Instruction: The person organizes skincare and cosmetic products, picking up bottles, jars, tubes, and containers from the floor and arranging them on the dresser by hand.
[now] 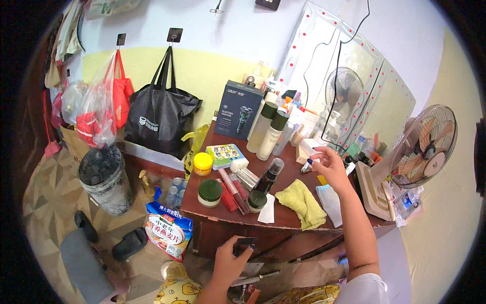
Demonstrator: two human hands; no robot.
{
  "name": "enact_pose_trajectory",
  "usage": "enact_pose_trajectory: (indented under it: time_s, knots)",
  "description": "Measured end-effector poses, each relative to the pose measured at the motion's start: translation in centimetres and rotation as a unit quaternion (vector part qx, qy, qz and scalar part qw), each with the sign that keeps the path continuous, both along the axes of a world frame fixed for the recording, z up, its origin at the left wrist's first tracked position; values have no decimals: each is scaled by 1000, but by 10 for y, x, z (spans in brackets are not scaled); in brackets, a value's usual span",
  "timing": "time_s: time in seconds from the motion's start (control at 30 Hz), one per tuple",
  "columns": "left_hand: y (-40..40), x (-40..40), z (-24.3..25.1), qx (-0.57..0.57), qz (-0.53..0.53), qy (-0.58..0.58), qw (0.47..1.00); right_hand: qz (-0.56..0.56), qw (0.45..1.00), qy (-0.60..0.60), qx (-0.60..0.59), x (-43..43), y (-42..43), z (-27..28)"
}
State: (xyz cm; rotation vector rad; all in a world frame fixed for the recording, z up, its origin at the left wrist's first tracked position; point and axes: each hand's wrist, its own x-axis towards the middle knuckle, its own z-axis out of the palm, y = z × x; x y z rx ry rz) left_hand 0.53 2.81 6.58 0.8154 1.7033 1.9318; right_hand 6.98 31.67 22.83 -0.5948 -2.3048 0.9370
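My left hand (pixel 229 258) is low, in front of the wooden dressing table (pixel 243 219). It grips a small dark flat object (pixel 246 241), whose exact kind I cannot make out. Over the table's right side reaches my right hand (pixel 331 167), with its fingertips at a small white box (pixel 311 146); whether they grip it is unclear. A beige box (pixel 302 155) sits just below the white one. Nail clippers (pixel 305 167) lie near my right thumb. Below the right hand are a blue-and-white face mask (pixel 329 201) and a yellow-green cloth (pixel 302 205).
Green-capped bottles (pixel 270 142), a shaver box (pixel 238 110), a dark pump bottle (pixel 269 176) and cream jars (pixel 209 193) crowd the table. An electric fan (pixel 425 148) stands at right by a mirror (pixel 322 49). A bucket (pixel 104 182) and an oatmeal bag (pixel 169 231) are on the floor.
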Motion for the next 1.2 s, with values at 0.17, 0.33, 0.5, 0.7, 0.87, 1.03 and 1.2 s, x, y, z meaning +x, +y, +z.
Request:
enact_pose_trajectory:
  time_s: [0.17, 0.33, 0.5, 0.7, 0.87, 1.03, 1.2]
  knots:
    - [-3, 9, 7, 30, 2, -17, 999, -48, 995, -4, 84, -29, 25, -7]
    - [-5, 11, -7, 9, -4, -26, 1000, -167, 956, -44, 237, -95, 60, -12]
    - [-8, 3, -3, -21, 3, 11, 1000, -174, 949, -65, 257, -121, 78, -9]
    - [-5, -3, -8, 2, 40, 107, 993, -202, 926, -142, 285, -112, 91, 2]
    - [-17, -9, 9, -30, 20, 14, 999, -223, 908, 6, 355, -81, 54, 65]
    - [-13, -9, 8, 6, 38, 65, 997, -134, 896, 127, 403, -104, 5, 136]
    - [-9, -14, 5, -2, 25, 21, 999, -4, 942, 92, 322, -185, -41, 124]
